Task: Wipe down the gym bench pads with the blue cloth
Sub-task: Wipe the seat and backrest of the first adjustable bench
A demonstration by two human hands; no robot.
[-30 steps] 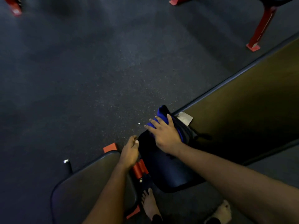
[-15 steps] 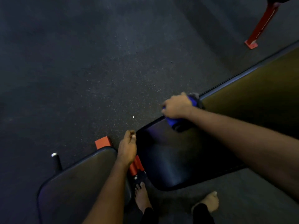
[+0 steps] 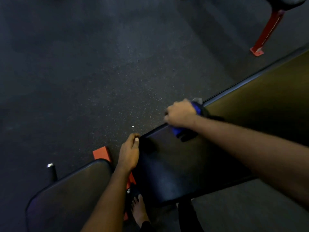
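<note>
Right hand (image 3: 181, 114), gripping blue cloth (image 3: 176, 130), slid along bench pad (image 3: 175, 168) edge; left hand (image 3: 128, 153) loosely curled, unmoved.

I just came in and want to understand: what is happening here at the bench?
A person is wiping. The right hand grips the blue cloth and presses it on the far edge of the long pad. The left hand, fingers loosely curled and holding nothing visible, is at that pad's near corner, over the gap to the seat pad. One bare foot shows on the floor below the gap.
</note>
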